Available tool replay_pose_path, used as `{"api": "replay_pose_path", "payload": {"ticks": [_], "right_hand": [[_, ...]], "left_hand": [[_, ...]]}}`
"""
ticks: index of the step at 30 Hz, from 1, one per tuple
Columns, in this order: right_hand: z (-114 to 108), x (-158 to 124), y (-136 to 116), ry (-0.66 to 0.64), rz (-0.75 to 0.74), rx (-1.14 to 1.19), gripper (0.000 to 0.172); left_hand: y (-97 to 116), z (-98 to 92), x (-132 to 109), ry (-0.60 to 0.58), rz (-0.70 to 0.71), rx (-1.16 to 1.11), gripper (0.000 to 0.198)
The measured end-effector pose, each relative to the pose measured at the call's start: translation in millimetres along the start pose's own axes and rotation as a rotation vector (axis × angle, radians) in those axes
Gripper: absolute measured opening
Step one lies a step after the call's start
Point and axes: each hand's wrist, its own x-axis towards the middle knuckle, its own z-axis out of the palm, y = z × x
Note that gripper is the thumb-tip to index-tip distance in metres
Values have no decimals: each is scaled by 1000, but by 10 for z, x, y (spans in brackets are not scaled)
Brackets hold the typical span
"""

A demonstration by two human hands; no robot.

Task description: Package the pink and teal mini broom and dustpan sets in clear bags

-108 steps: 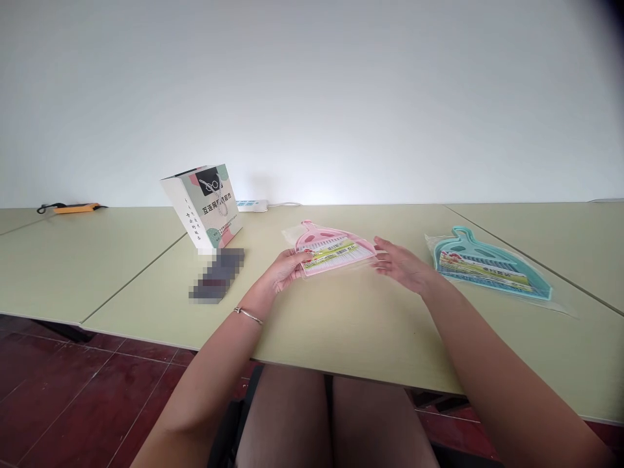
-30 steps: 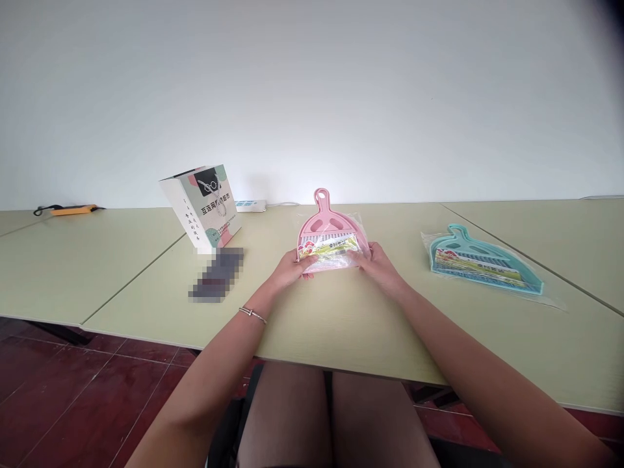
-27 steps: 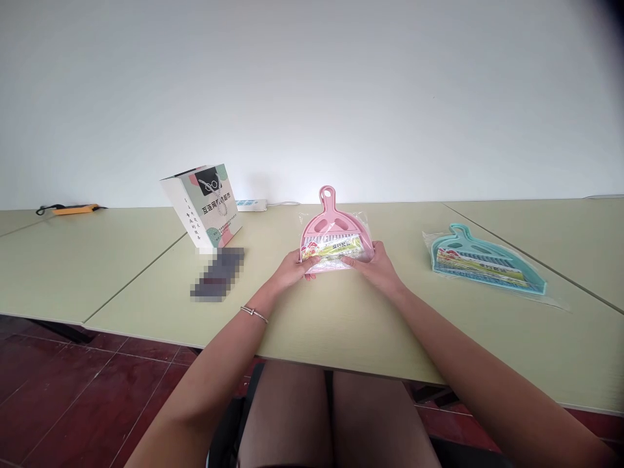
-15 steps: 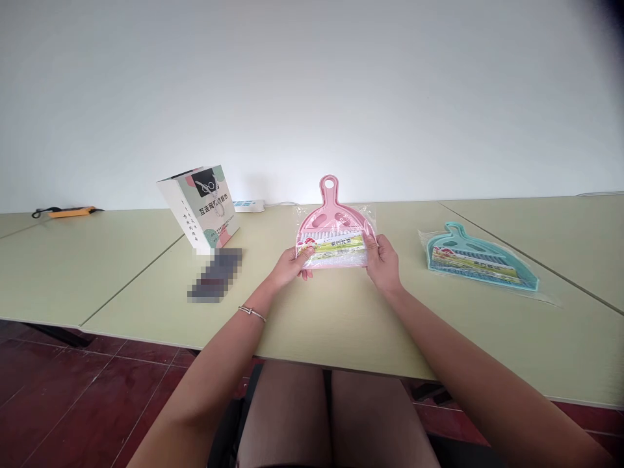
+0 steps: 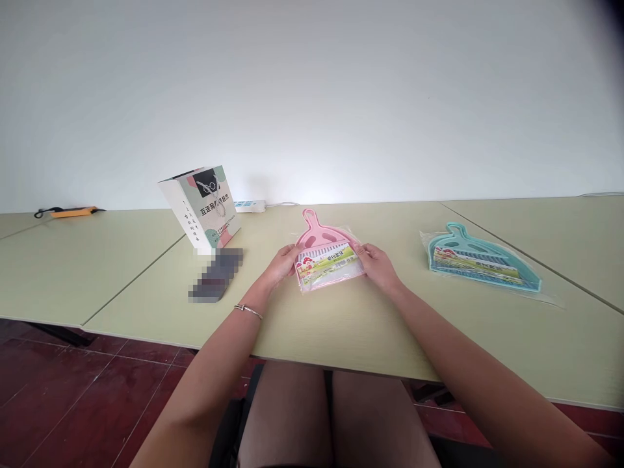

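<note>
A pink dustpan (image 5: 324, 235) in clear plastic wrap, with a brush and a printed label inside, is between my hands, its handle tilted to the far left. My left hand (image 5: 283, 265) grips its left edge, the thumb on top. On the opposite edge, my right hand (image 5: 377, 265) pinches the wrap and rim. Whether the dustpan touches the table beneath I cannot tell. To the right lies a wrapped teal dustpan (image 5: 480, 250) with a similar label, apart from both hands.
A printed paper bag (image 5: 205, 208) stands at the left, with a pixelated dark object (image 5: 217, 276) before it. Behind the bag is a white power strip (image 5: 251, 206). An orange item with a black cord (image 5: 75, 212) lies far left. The pale table (image 5: 312, 331) meets a white wall.
The pink dustpan has been lowered and laid back flatter, its handle turning to the left. Both hands have moved with it and still grip its sides.
</note>
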Motion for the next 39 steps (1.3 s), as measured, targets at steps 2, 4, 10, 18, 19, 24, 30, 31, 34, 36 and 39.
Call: {"api": "replay_pose_path", "payload": {"ticks": [2, 4, 10, 18, 19, 24, 30, 31, 34, 36, 39], "right_hand": [[-42, -10, -18, 196, -159, -63, 52], [-83, -31, -61, 324, -400, -104, 50], [25, -60, -123, 3, -273, -11, 28], [122, -57, -91, -205, 228, 787, 15], [115, -55, -86, -193, 237, 809, 14], [87, 15, 8, -166, 202, 781, 15], [19, 185, 214, 123, 251, 822, 13], [0, 205, 236, 181, 258, 829, 14], [-33, 213, 224, 272, 252, 859, 18], [-17, 173, 154, 218, 246, 880, 18], [41, 95, 29, 25, 231, 869, 13]], "left_hand": [[-11, 24, -2, -4, -6, 2, 40], [-16, 46, -5, 11, 9, -6, 39], [11, 56, -13, 172, 96, -122, 63], [63, 121, -59, 83, 255, 5, 39], [70, 104, -43, 94, 266, 30, 39], [42, -165, 120, 549, 231, -49, 35], [-34, -405, 173, 836, 226, 128, 67], [-30, -390, 160, 910, 292, 200, 69], [-17, -254, 117, 867, 418, 333, 61], [-33, -137, 102, 602, 409, 322, 54], [-111, -49, 116, 217, 290, 287, 54]]}}
